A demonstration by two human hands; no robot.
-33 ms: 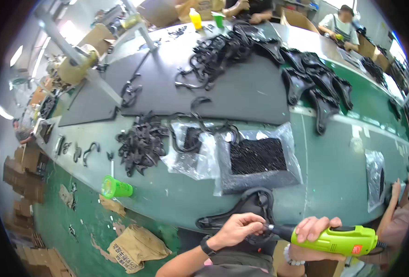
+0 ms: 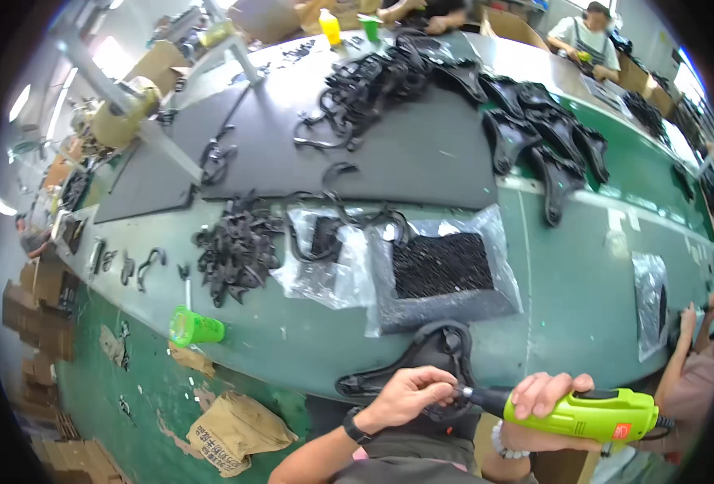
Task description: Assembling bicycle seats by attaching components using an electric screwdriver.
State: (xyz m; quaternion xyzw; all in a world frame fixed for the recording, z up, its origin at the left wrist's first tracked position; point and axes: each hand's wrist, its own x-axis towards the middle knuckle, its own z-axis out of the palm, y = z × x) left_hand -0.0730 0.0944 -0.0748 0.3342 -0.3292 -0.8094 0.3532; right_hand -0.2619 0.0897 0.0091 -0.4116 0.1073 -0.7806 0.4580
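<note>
My right hand [image 2: 546, 397] is wrapped round a lime-green electric screwdriver [image 2: 591, 415], held level with its black nose pointing left. At its metal tip, the thumb and forefinger of my left hand [image 2: 409, 395] are pinched together; whatever is between them is too small to make out. Just beyond and partly beneath my hands, a black three-armed plastic base [image 2: 421, 355] lies at the table's near edge. Behind the base sits an open clear plastic bag [image 2: 442, 266] full of small black screws or pins. Left of it is a second, crumpled clear bag [image 2: 349, 278].
A pile of small black parts [image 2: 236, 250] and a green cup [image 2: 196, 327] are to the left. Curved black parts [image 2: 365, 93] heap on a dark mat [image 2: 421, 161]; more black bases [image 2: 546, 133] lie far right. Other people work across the table and at right.
The whole view has shifted slightly, so the table's things sit a little further left and up. Both hands and the screwdriver keep nearly the same pose.
</note>
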